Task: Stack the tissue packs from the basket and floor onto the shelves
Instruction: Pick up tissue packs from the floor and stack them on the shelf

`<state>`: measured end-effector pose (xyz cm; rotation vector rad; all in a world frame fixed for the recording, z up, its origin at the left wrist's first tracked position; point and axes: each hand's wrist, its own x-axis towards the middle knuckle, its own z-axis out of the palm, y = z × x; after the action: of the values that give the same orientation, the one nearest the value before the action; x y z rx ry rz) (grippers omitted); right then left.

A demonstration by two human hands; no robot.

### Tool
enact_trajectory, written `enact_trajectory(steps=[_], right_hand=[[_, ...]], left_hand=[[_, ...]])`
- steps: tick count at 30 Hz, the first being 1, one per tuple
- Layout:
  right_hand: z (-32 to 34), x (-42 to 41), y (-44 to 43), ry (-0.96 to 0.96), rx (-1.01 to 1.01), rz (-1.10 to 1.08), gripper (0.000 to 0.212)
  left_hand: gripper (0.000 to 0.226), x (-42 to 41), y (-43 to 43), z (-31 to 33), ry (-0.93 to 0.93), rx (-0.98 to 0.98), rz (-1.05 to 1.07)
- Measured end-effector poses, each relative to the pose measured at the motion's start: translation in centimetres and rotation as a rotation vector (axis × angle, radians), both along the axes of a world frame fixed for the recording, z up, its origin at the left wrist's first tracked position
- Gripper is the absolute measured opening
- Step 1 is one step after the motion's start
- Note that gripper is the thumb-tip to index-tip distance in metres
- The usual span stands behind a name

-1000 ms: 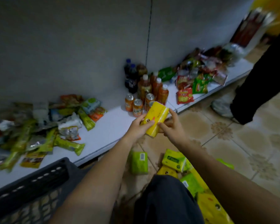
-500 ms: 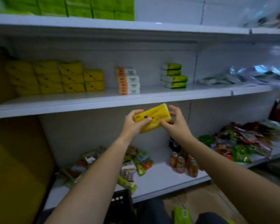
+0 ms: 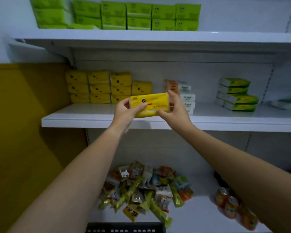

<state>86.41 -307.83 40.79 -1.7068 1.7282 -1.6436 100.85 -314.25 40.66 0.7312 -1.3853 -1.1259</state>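
Raised since half a second ago: soft yellow plastic-wrapped tissue pack with a cartoon face (image 3: pixel 149 105), previously held below the front lip of the white middle shelf (image 3: pixel 91 115), now carried level with its surface.

Grip: pack's left end pinched by the left hand (image 3: pixel 126 111), thumb on the printed face; right end clasped by the right hand (image 3: pixel 175 110), fingers curled behind.

Hazards, as judged: the stacked orange-and-white facial tissue packs (image 3: pixel 186 96) stand just behind the right hand and could be knocked by its knuckles on the way in. The short column of matching yellow tissue packs (image 3: pixel 142 88) just beyond the left hand could be shunted if the pack is pushed in crooked. The slick wrap could slip once one hand is released.

Room: shelf lip just below both hands; bare shelf between hands and stacks; a narrow gap directly behind the pack; the upper shelf's underside well above.
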Motion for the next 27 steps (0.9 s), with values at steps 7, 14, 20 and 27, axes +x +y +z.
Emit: enact_trajectory(steps=[7, 14, 20, 27], right_hand=[[2.3, -3.3, -12.0, 0.109, -0.021, -0.083, 0.053], [3.8, -6.1, -22.2, 0.136, -0.058, -0.195, 0.046], [4.2, -7.6, -28.3, 0.237, -0.051, -0.238, 0.046], [3.7, -8.0, -31.9, 0.105, -0.035, -0.162, 0.047]], left_hand=[[0.023, -3.3, -11.8, 2.6, -0.208, -0.263, 0.134], [0.039, -7.3, -21.7, 3.7, -0.265, -0.272, 0.29], [0.033, -9.0, -27.6, 5.3, -0.263, -0.315, 0.328], [0.041, -10.4, -30.7, 4.8, -0.435, -0.459, 0.457]])
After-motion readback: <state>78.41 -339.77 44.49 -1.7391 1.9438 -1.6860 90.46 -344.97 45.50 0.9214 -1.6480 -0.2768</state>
